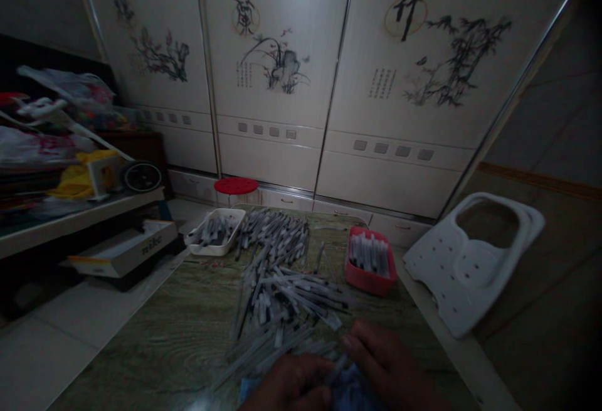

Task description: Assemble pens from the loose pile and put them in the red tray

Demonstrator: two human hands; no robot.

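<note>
At the near edge of the table, my left hand (298, 381) is closed in a pinch around a slim translucent pen (336, 370). My right hand (383, 357) is beside it, fingers curled close to the pen's far end; what they hold is hidden. Blue cloth or plastic (352, 389) shows under and between both hands. Just beyond them spreads a loose heap of similar pens (286, 295), clear-bodied with dark parts, lying in many directions. The picture is dim and blurred near the hands.
A red-pink basket (371, 282) with upright pens stands right on the wood-grain table (174, 329). A white tray (214, 250) of pens stands back left. Beyond are a red stool (236, 186), a white plastic chair-like piece (470, 266), a shoebox (126, 249) and sliding cabinet doors (273, 110).
</note>
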